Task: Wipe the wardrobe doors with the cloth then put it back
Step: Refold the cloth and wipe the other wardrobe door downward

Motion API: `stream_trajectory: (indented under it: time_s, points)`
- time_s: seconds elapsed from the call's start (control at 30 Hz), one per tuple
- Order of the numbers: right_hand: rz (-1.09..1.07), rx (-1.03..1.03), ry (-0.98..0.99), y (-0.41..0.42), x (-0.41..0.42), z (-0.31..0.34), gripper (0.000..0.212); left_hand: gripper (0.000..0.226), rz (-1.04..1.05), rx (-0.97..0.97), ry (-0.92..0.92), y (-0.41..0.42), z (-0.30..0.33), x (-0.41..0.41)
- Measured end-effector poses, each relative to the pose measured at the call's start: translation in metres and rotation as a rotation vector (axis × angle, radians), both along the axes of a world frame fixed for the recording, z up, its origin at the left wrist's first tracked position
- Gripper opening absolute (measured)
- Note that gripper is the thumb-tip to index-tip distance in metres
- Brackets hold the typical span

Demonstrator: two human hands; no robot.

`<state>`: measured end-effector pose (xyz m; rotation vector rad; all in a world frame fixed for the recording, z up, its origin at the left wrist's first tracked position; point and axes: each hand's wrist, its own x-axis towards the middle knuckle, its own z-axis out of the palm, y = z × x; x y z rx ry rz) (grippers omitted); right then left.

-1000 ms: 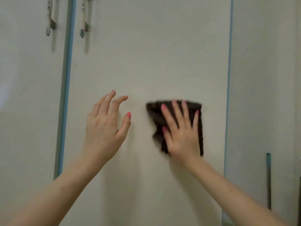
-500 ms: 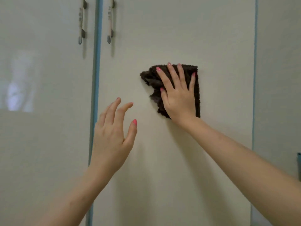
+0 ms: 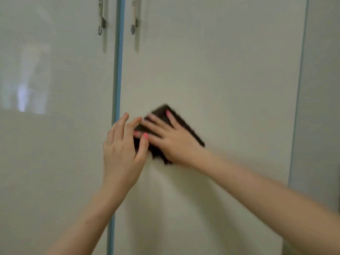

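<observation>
A dark brown fluffy cloth (image 3: pixel 185 124) lies flat against the cream wardrobe door (image 3: pixel 211 74) in the middle of the view. My right hand (image 3: pixel 171 138) presses on it with fingers spread, pointing up and left. My left hand (image 3: pixel 122 150) hovers just left of the cloth, fingers apart, holding nothing; its thumb overlaps the cloth's left edge. The cloth's left part is hidden behind both hands. A second cream door (image 3: pixel 55 144) stands to the left.
A blue vertical strip (image 3: pixel 117 70) separates the two doors. Two metal handles (image 3: pixel 100 19) (image 3: pixel 134 17) hang at the top, one on each side of it. Another blue strip (image 3: pixel 299 89) edges the door on the right, with a grey panel (image 3: pixel 322 107) beyond.
My right hand has slid the cloth down and to the left across the door, turning it diagonal. My left hand now sits right beside the cloth.
</observation>
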<state>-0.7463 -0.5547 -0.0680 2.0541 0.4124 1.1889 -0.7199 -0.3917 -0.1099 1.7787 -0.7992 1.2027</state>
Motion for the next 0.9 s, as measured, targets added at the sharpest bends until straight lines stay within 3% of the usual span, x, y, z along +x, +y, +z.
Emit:
stream_trajectory:
  time_s: [0.13,0.27,0.33,0.47,0.57,0.67,0.8,0.9]
  points:
    - [-0.033,0.252,-0.117,0.023,0.015,0.088,0.056,0.049,0.031,0.027,-0.001,0.008,-0.008,-0.003]
    - [-0.014,0.35,-0.328,0.047,0.038,0.057,0.056,0.049,0.056,-0.004,-0.004,0.02,-0.01,0.006]
    - [0.045,0.237,-0.283,0.048,0.047,0.008,0.055,0.05,0.058,-0.031,-0.013,0.025,-0.014,0.01]
    - [0.055,0.011,0.025,0.053,0.05,-0.077,0.056,0.052,0.042,-0.038,0.041,0.022,-0.032,0.01]
    - [0.064,-0.108,0.134,0.046,0.05,-0.083,0.056,0.053,0.028,0.007,0.083,0.018,-0.044,0.005]
    - [0.087,-0.3,0.113,0.022,0.04,-0.045,0.049,0.053,0.012,0.008,0.075,0.023,-0.041,0.0]
    - [0.028,-0.041,-0.17,0.01,0.023,0.019,0.048,0.049,0.017,-0.034,0.019,0.033,-0.024,-0.002]
    - [0.032,0.256,-0.372,0.026,0.026,0.005,0.051,0.047,0.006,-0.062,0.017,0.036,-0.019,-0.005]
